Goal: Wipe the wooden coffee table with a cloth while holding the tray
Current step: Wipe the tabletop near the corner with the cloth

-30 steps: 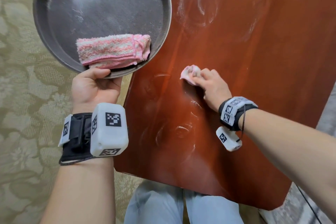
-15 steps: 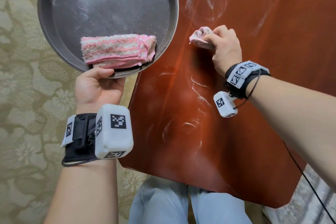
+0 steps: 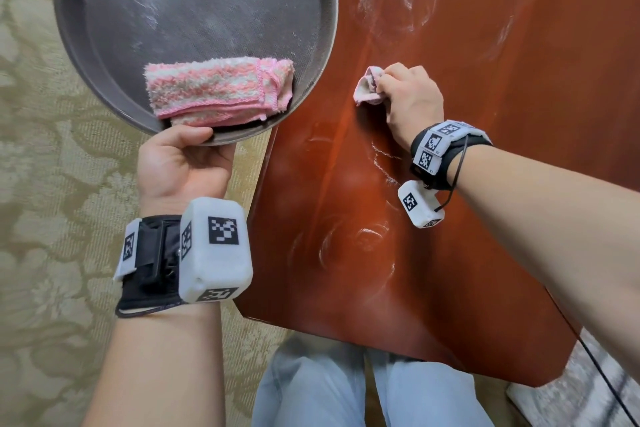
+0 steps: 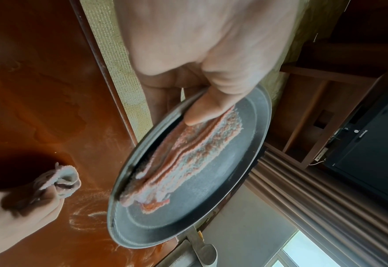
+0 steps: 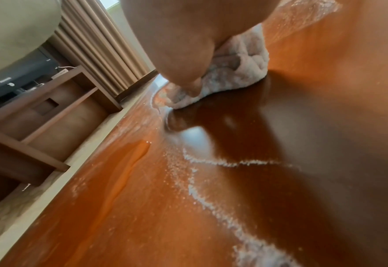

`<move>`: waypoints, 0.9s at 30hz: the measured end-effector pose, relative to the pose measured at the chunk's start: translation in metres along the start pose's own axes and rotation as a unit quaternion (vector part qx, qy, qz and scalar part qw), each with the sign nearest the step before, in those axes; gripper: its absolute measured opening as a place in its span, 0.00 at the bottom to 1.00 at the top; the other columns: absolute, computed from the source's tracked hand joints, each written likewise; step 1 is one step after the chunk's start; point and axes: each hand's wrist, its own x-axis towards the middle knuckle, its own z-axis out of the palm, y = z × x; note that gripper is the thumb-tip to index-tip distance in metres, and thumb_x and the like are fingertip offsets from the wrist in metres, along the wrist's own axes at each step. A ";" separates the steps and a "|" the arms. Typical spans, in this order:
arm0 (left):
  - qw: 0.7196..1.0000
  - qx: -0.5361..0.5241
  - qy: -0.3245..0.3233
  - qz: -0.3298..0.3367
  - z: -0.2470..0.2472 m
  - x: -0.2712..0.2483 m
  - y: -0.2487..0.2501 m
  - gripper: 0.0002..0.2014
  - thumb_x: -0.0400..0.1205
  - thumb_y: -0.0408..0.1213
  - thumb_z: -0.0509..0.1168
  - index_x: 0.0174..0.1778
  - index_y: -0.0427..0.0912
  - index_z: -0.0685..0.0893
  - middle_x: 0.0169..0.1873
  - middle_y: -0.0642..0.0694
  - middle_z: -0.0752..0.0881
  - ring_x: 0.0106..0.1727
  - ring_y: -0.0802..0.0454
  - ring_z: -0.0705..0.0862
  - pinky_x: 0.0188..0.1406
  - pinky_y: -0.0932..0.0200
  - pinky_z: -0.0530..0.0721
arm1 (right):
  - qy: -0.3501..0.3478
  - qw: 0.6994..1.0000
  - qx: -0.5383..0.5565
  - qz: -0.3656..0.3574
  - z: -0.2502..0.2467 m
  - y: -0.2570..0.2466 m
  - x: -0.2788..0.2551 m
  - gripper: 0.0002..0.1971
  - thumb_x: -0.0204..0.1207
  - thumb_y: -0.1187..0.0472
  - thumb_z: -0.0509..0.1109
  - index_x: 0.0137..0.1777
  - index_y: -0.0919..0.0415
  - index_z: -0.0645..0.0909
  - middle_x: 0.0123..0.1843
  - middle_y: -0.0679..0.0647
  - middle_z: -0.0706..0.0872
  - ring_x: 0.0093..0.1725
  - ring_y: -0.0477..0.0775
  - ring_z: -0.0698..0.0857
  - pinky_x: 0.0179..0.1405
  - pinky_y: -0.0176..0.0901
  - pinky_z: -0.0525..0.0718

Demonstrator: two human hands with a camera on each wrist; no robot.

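Reddish wooden coffee table (image 3: 450,218) streaked with white powder stands on a patterned olive carpet (image 3: 41,184); the right hand (image 3: 410,97) curls round a small bunched cloth (image 3: 367,87), pressing it onto the tabletop; the left hand (image 3: 183,163) pinches the near rim of a round grey tray (image 3: 194,10) held beside the table's left edge; a folded pink-and-white towel (image 3: 218,90) lies in the tray.

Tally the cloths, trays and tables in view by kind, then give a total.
Cloths: 2, the pink striped towel lying in the tray and the wiping cloth gripped by the right hand
Trays: 1, the round tray
Tables: 1, the wooden coffee table
Total: 4
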 end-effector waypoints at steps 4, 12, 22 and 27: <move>1.000 0.012 0.001 -0.006 -0.002 0.000 -0.003 0.30 0.48 0.15 0.64 0.49 0.30 0.82 0.50 0.34 0.88 0.56 0.33 0.89 0.56 0.42 0.90 | 0.006 1.000 -0.014 -0.008 -0.003 -0.004 -0.001 0.11 0.68 0.71 0.66 0.45 0.56 0.82 0.45 0.52 0.86 0.46 0.63 0.80 0.43 0.50 0.69; 0.999 0.031 0.009 -0.012 -0.010 -0.009 -0.007 0.24 0.54 0.15 0.61 0.46 0.30 0.84 0.46 0.35 0.88 0.52 0.35 0.89 0.53 0.45 0.91 | -0.068 0.998 0.005 0.013 -0.010 -0.013 -0.010 0.14 0.74 0.64 0.62 0.56 0.52 0.83 0.47 0.52 0.82 0.45 0.61 0.77 0.32 0.49 0.77; 0.999 0.006 0.025 0.019 -0.013 -0.024 -0.008 0.28 0.46 0.16 0.64 0.45 0.28 0.82 0.43 0.34 0.89 0.48 0.33 0.91 0.62 0.41 0.86 | -0.138 0.989 0.028 -0.035 -0.013 -0.012 -0.033 0.11 0.70 0.68 0.75 0.49 0.54 0.90 0.47 0.57 0.83 0.46 0.64 0.79 0.40 0.50 0.79; 1.000 0.015 0.018 0.012 -0.007 -0.032 -0.015 0.18 0.46 0.16 0.64 0.31 0.26 0.89 0.43 0.33 0.90 0.49 0.33 0.91 0.65 0.40 0.84 | -0.224 0.973 0.039 -0.039 -0.023 -0.017 -0.066 0.16 0.76 0.68 0.68 0.59 0.52 0.87 0.57 0.59 0.81 0.56 0.64 0.77 0.48 0.56 0.80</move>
